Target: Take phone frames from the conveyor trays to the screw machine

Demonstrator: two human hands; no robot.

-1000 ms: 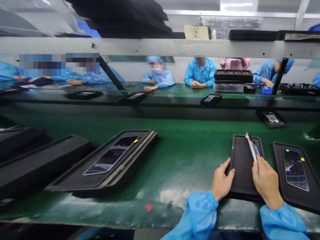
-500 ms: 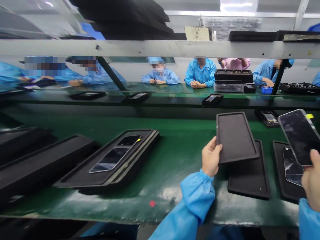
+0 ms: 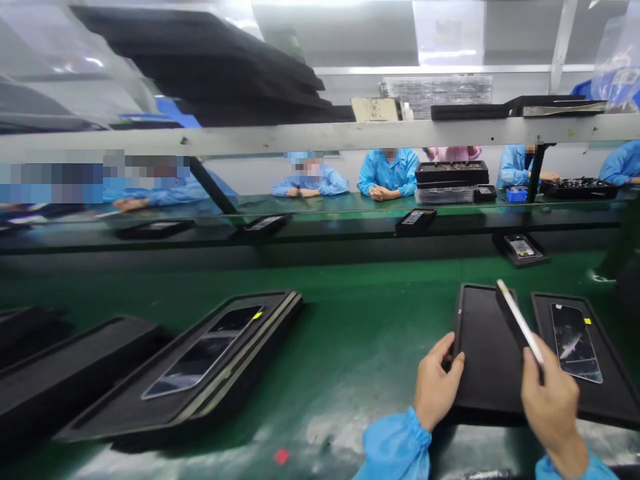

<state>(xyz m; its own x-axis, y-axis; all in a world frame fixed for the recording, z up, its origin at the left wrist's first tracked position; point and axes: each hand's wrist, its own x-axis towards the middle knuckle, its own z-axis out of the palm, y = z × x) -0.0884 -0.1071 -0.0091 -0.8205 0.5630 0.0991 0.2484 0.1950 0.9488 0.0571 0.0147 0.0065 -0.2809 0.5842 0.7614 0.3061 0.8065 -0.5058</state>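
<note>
Tray (image 3: 483, 360) back down on belt; left hand (image 3: 436, 390) grips its edge, right hand (image 3: 550, 407) pinches phone (image 3: 517, 320) edge-on. No legible txt.

A shallow black tray (image 3: 483, 357) with a raised rim lay flat on the green belt (image 3: 360, 333), close to its near edge and towards the right. Its recess was bare and matt. The left hand (image 3: 436, 390) gripped the tray's near left edge, thumb on the rim. Above the tray's right side a thin glass panel (image 3: 519, 323) stood tilted on edge, showing its pale side edge and dark face, its far end high over the tray. The right hand (image 3: 553, 407) pinched its near end.
</note>
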